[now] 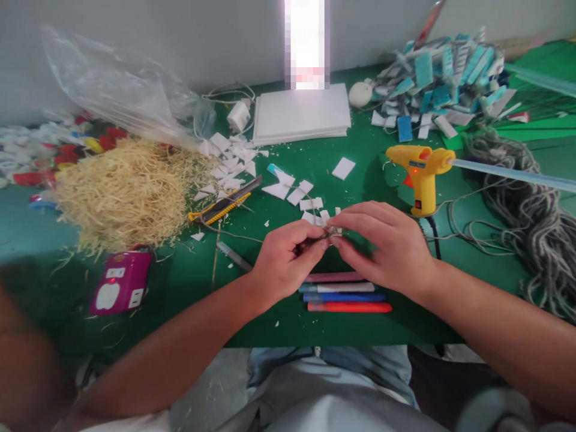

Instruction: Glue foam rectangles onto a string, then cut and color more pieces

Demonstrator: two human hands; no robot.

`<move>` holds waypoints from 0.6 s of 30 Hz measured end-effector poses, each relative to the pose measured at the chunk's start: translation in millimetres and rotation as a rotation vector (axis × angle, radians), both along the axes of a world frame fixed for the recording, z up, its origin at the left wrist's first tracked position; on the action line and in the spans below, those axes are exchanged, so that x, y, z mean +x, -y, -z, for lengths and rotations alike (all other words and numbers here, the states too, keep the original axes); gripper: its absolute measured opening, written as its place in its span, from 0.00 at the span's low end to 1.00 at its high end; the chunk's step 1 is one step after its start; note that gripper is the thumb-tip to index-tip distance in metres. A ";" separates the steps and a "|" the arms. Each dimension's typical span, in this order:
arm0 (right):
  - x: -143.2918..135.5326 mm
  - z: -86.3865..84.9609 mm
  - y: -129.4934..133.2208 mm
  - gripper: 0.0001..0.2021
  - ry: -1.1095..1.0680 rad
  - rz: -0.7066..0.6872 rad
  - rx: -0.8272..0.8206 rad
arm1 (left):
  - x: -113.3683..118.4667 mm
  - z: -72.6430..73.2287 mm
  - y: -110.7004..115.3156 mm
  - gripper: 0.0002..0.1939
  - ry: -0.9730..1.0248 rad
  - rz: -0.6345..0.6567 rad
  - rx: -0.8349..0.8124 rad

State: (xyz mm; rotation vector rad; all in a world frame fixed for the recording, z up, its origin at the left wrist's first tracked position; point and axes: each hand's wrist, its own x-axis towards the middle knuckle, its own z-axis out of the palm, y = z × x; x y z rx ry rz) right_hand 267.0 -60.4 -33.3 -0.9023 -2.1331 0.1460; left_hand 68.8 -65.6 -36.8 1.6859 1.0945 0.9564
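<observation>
Both my hands meet over the middle of the green table. My left hand [290,255] is closed, thumb and fingers pinching a small dark twisted piece [332,231] that looks like grey yarn. My right hand [382,243] has its thumb and fingertips on the other side of the same piece, also pinching. Fingers hide most of it. Small white foam pieces [311,204] lie just beyond the fingertips. Below the hands are several markers, among them a blue one [344,297] and a red one [348,307].
A yellow glue gun [420,174] stands right of my hands, beside grey yarn [526,210]. Leftward are a box cutter [225,204], straw [126,192] and a purple box [121,282]. White sheets [301,114] and teal scraps [423,69] lie at the back.
</observation>
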 end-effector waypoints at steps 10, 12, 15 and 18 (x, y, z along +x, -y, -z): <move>-0.1 1.3 -3.3 0.04 -0.208 -0.122 -0.340 | 0.3 2.1 3.8 0.07 0.153 -0.025 -0.054; -0.2 1.1 -2.7 0.05 -0.215 -0.117 -0.358 | -0.3 1.1 4.4 0.07 0.146 -0.033 -0.034; -0.3 1.7 -2.5 0.05 -0.207 -0.114 -0.383 | -0.9 0.1 5.4 0.06 0.092 -0.058 0.032; -0.8 2.6 -3.0 0.05 -0.214 -0.116 -0.391 | -1.4 0.7 6.4 0.04 0.022 -0.078 0.166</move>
